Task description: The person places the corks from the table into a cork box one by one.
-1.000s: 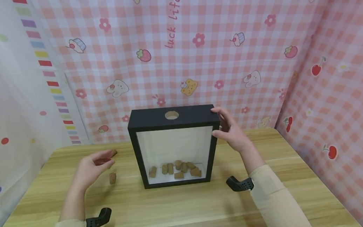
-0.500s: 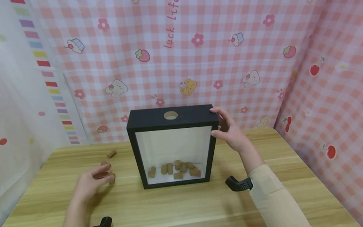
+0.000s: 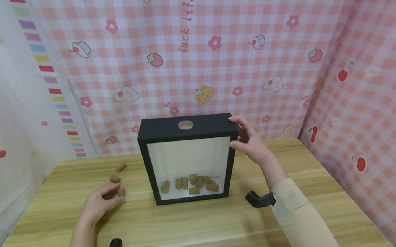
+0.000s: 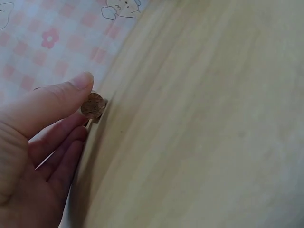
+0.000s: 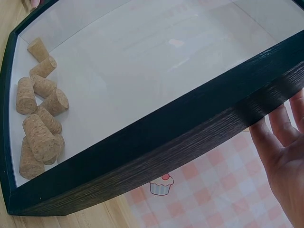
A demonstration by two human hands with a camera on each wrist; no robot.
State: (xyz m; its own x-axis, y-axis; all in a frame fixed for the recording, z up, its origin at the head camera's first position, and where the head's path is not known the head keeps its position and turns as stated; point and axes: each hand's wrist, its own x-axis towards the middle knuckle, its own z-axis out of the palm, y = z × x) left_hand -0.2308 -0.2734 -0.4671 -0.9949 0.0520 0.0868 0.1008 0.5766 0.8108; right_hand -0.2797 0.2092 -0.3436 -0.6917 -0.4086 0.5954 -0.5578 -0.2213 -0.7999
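Observation:
On the left of the table, my left hand (image 3: 101,202) has its thumb and fingers around a cork (image 3: 121,192), low at the table surface. The left wrist view shows the round end of this cork (image 4: 93,105) against the thumb tip. My right hand (image 3: 252,144) grips the upper right corner of a black shadow box frame (image 3: 188,132), thumb in front and fingers over the top and back. The frame stands upright, with a round hole (image 3: 186,125) in its top. Several corks (image 5: 39,137) lie inside at the bottom, behind the clear front.
Two loose corks lie beyond the left hand: a nearer cork (image 3: 115,179) and a farther cork (image 3: 121,167). All stands on a wooden table (image 3: 191,231). A checked curtain (image 3: 187,70) hangs close behind the frame, with more curtain at both sides.
My left hand has come down and towards me onto the nearest cork, uncovering the farther corks. The right hand keeps its hold, and the frame stays in place.

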